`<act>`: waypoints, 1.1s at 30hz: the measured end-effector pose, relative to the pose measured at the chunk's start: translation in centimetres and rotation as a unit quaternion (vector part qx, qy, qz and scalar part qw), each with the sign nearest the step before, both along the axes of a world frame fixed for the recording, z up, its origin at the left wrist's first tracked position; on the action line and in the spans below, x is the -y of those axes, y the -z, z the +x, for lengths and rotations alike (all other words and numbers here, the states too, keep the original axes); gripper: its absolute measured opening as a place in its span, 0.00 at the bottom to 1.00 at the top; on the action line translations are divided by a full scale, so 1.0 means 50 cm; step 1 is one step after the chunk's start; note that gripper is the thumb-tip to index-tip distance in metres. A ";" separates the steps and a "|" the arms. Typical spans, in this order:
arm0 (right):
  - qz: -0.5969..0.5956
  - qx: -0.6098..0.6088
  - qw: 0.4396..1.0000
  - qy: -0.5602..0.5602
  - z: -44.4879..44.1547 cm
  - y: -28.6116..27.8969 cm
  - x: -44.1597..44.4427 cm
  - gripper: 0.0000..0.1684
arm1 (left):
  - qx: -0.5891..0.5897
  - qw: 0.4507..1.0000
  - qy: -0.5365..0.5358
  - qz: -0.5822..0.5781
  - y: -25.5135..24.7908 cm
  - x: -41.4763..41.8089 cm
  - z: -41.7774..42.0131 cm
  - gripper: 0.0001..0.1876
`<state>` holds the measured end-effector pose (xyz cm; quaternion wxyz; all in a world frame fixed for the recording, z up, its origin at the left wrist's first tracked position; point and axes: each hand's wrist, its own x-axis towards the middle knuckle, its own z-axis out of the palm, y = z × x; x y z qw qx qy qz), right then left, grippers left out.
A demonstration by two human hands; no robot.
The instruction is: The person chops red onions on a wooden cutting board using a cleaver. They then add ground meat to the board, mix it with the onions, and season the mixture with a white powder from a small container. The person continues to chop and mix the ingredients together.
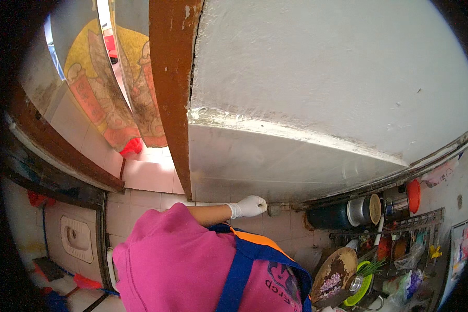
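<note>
My left hand [249,206], in a white glove, reaches across in front of my body from a pink sleeve. Its fingers are curled in, and nothing shows in them. Below it are the tiled floor [253,225] and the orange edge [257,238] of my blue apron [236,280]. Just past the fingertips, a small greyish block [275,210] sits at the foot of the wall. My right hand is out of view.
A doorway with a printed split curtain [101,85] opens at upper left, beside a brown door frame [171,78]. A squat toilet [77,238] lies at left. At right are a dark cylinder [327,214], a round chopping board [335,265] with chopped pieces, a green basket [366,282] and a rack [433,216].
</note>
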<state>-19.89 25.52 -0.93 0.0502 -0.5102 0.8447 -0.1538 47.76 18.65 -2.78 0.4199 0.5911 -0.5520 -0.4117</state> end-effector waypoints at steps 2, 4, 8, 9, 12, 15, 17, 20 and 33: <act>-0.038 0.087 0.994 0.048 0.011 0.007 0.004 0.16 | 0.023 0.999 0.011 0.032 -0.009 0.002 0.006 0.13; -0.049 0.113 0.990 0.061 0.022 0.013 0.015 0.16 | 0.039 0.997 0.027 0.056 -0.021 -0.002 0.012 0.14; 0.168 -0.341 0.912 -0.156 -0.014 0.035 0.028 0.16 | 0.026 0.997 0.019 0.075 -0.038 -0.005 0.021 0.14; 0.129 -0.271 0.945 -0.133 -0.027 0.055 0.015 0.16 | 0.011 0.997 0.011 0.078 -0.038 -0.005 0.018 0.14; 0.005 -0.188 0.982 -0.032 -0.244 0.058 -0.080 0.17 | -0.031 0.999 0.033 -0.006 0.006 0.029 -0.023 0.11; 0.078 -0.142 0.984 -0.079 -0.009 0.070 0.027 0.15 | 0.052 0.998 -0.009 0.032 -0.002 -0.012 0.013 0.12; -0.043 0.021 0.999 0.010 -0.018 0.043 0.002 0.14 | 0.020 1.000 0.004 0.018 0.012 0.005 0.000 0.12; -0.066 0.031 0.997 0.028 -0.022 0.045 -0.013 0.16 | 0.005 1.000 0.014 0.021 0.032 0.016 -0.008 0.12; 0.174 -0.280 0.943 -0.040 -0.039 -0.016 -0.048 0.15 | 0.019 1.000 0.006 0.015 0.024 0.021 -0.005 0.12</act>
